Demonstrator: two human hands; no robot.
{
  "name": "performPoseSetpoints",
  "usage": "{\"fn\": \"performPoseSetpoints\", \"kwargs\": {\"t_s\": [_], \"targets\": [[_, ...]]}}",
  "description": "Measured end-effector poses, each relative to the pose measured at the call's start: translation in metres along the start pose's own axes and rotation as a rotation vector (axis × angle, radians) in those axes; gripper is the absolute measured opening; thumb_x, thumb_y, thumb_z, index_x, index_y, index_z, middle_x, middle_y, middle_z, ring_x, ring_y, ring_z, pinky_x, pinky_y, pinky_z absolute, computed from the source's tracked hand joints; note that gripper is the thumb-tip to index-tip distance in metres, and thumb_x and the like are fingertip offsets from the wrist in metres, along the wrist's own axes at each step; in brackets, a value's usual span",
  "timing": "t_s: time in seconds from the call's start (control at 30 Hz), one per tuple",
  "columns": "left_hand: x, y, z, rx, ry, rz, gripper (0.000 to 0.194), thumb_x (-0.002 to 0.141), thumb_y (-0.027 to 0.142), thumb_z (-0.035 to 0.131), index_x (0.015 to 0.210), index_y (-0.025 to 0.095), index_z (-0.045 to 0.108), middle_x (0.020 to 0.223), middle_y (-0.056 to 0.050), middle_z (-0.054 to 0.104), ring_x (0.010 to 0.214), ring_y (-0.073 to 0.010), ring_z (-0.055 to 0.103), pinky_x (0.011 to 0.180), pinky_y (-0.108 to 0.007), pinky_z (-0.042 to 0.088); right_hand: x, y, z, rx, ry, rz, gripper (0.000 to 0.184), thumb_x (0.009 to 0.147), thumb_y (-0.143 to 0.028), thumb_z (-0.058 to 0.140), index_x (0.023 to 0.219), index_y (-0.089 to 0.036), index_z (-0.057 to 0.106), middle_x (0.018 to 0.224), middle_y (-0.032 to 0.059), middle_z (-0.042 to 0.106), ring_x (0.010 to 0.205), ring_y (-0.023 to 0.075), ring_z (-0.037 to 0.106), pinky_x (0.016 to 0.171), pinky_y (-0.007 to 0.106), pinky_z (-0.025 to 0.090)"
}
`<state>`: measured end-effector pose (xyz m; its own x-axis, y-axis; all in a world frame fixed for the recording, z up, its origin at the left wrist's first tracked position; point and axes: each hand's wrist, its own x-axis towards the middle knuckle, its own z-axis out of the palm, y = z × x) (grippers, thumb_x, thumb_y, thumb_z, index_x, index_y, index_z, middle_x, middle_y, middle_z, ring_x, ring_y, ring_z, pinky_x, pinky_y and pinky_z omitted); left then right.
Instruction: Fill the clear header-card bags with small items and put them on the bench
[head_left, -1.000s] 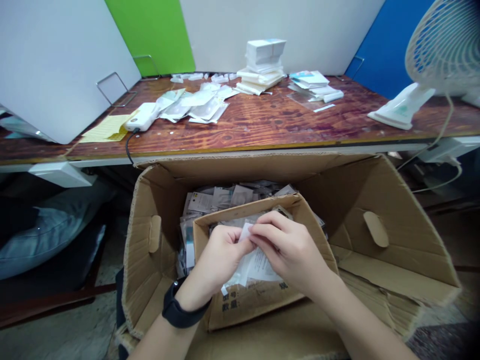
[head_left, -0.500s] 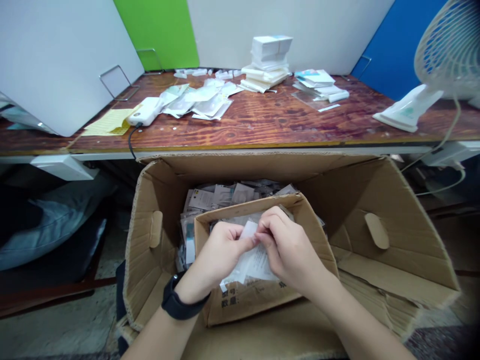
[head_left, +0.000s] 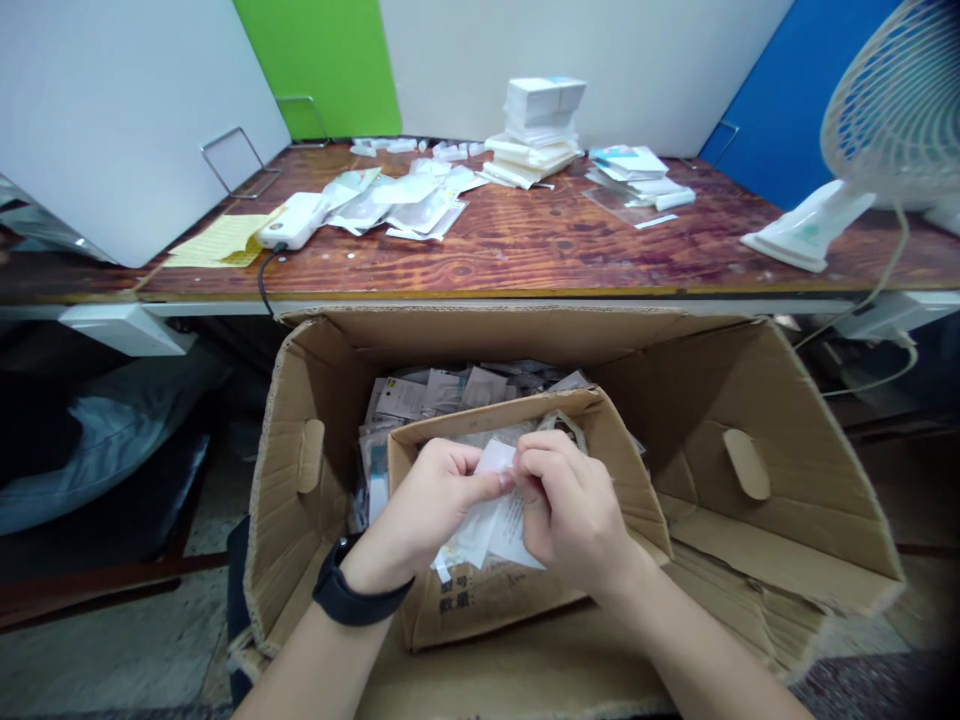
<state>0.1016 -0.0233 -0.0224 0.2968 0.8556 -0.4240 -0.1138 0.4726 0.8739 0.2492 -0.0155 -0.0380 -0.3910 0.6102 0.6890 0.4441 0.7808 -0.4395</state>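
Note:
A thin white paper piece [head_left: 495,458] and clear plastic wrapping are pinched between the thumb and fingers of my left hand [head_left: 439,500]. Printed small text shows on a white sheet [head_left: 511,530] below my fingers. My right hand [head_left: 566,490] is closed, its fingertips pressed together against the upper edge of the paper beside my left thumb; what lies between them is hidden. Both hands are above a small cardboard box [head_left: 510,610], which sits tilted inside a large cardboard box [head_left: 765,400]. Clear plastic packets show within the small box.
Packaged cards [head_left: 405,398] fill the large box behind the small one. On the wooden table [head_left: 525,255] lie plastic packets [head_left: 412,200], a white device [head_left: 292,220] with a cable, yellow paper [head_left: 221,240], stacked white cards [head_left: 544,105] and a white fan [head_left: 802,230].
My hands have shifted slightly down and left with the paper. More of the printed sheet shows between them, and the right fingers have curled in a little.

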Motion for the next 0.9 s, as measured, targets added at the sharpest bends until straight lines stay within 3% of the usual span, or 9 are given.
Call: {"fn": "performPoseSetpoints", "kwargs": {"t_s": [0.23,0.47,0.73,0.9], "targets": [[0.0,0.002,-0.001,0.012,0.013,0.013,0.032,0.063,0.037,0.068,0.063,0.007,0.059,0.054,0.002,0.042,0.05,-0.0085,0.034,0.047,-0.023,0.025,-0.002,0.003,-0.001,0.091,0.011,0.06,0.024,0.076,-0.002,0.05,0.093,-0.019,0.049,0.08,0.0045,0.059,0.074,0.016,0.058,0.06,0.028,0.049],[0.002,-0.002,0.0,0.083,0.018,0.006,0.03,0.069,0.038,0.06,0.064,0.008,0.058,0.054,0.003,0.037,0.05,-0.008,0.031,0.048,-0.023,0.023,0.007,-0.001,-0.006,0.08,-0.053,0.285,0.017,0.08,-0.01,0.052,0.094,-0.017,0.058,0.089,0.006,0.054,0.07,0.0138,0.056,0.06,0.027,0.049],[0.003,-0.002,0.001,0.242,0.05,0.014,0.031,0.071,0.039,0.054,0.062,0.01,0.056,0.054,0.003,0.033,0.051,-0.0087,0.028,0.047,-0.023,0.022,0.006,-0.001,-0.005,0.072,-0.084,0.291,0.012,0.082,-0.01,0.05,0.082,-0.015,0.06,0.081,0.0047,0.052,0.069,0.013,0.052,0.06,0.026,0.045],[0.004,-0.005,0.002,0.341,0.068,0.038,0.03,0.072,0.039,0.051,0.058,0.013,0.05,0.054,0.003,0.03,0.051,-0.0086,0.026,0.046,-0.023,0.019,0.009,0.001,-0.008,0.037,-0.247,0.283,0.013,0.084,-0.011,0.046,0.081,-0.016,0.058,0.083,0.0045,0.052,0.069,0.0136,0.051,0.06,0.026,0.043]]}}
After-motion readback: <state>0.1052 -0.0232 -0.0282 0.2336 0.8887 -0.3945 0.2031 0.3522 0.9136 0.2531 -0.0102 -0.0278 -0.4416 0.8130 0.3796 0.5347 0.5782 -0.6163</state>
